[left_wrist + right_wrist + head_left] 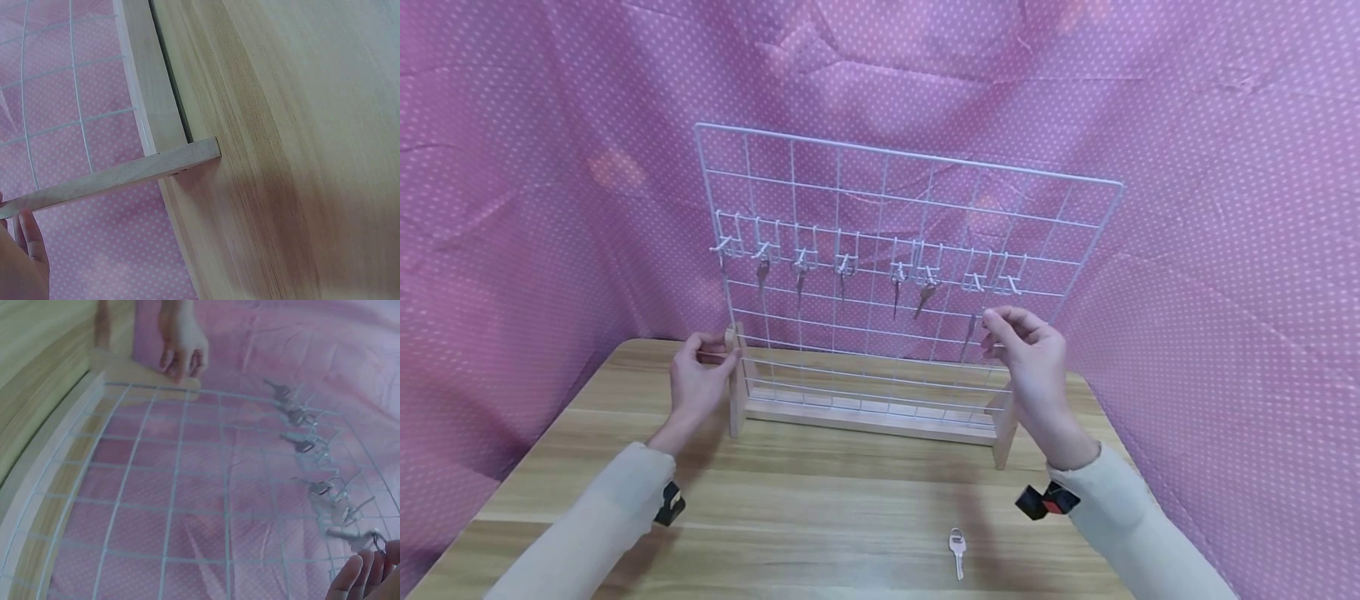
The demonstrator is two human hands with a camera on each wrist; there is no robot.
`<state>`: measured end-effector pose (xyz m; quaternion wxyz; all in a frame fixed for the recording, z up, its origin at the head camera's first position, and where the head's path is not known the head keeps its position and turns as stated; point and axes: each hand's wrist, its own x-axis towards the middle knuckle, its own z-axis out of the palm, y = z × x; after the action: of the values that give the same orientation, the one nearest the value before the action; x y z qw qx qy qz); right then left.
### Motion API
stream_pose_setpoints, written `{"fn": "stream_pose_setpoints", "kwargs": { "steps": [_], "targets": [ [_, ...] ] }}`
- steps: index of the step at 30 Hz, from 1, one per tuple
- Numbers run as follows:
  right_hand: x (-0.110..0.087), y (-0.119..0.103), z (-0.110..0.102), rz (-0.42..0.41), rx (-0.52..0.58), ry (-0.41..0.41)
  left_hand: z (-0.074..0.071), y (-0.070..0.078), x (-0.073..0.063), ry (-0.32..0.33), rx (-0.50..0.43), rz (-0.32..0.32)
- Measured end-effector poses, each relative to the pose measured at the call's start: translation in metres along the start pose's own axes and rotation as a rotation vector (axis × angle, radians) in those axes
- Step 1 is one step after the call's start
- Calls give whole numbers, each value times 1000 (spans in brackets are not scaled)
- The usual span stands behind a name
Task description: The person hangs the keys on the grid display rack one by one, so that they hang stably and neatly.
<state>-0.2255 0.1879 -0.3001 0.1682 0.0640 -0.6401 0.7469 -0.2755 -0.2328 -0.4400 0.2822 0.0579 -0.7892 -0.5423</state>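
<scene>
A white wire grid rack (880, 154) stands upright in a wooden base (872, 419). My left hand (698, 379) pinches the base's left upright (737, 392) near its top; the left wrist view shows fingers (34, 244) against that wooden piece (125, 174). In front of the grid's right part, my right hand (1030, 346) holds a key (970, 336) between thumb and fingers. The right wrist view shows this key (350, 536) with a ring at the fingertips. Several keys (927, 296) hang from white hooks along the grid. The two rightmost hooks (975, 282) show no key.
A loose key (957, 550) lies on the wood-grain table (820, 517) near its front. Pink dotted cloth (1225, 250) surrounds the table at the back and sides. The base's right upright (1004, 429) stands below my right hand.
</scene>
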Motion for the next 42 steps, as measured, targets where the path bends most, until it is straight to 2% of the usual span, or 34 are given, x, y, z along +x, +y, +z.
{"fn": "stream_pose_setpoints", "kwargs": {
  "steps": [9, 19, 35, 42],
  "targets": [
    [3, -9, 13, 26, 178, 6, 0, 1, -1, -11, 18, -12],
    [9, -7, 21, 78, 248, 29, 0, 2, -1, -1, 17, -11],
    [26, 4, 24, 64, 268, 70, 0, 3, 0, 7, 3, 0],
    [23, 10, 17, 42, 186, 54, 1, 2, 0, 8, 19, -3]
  ]
}}
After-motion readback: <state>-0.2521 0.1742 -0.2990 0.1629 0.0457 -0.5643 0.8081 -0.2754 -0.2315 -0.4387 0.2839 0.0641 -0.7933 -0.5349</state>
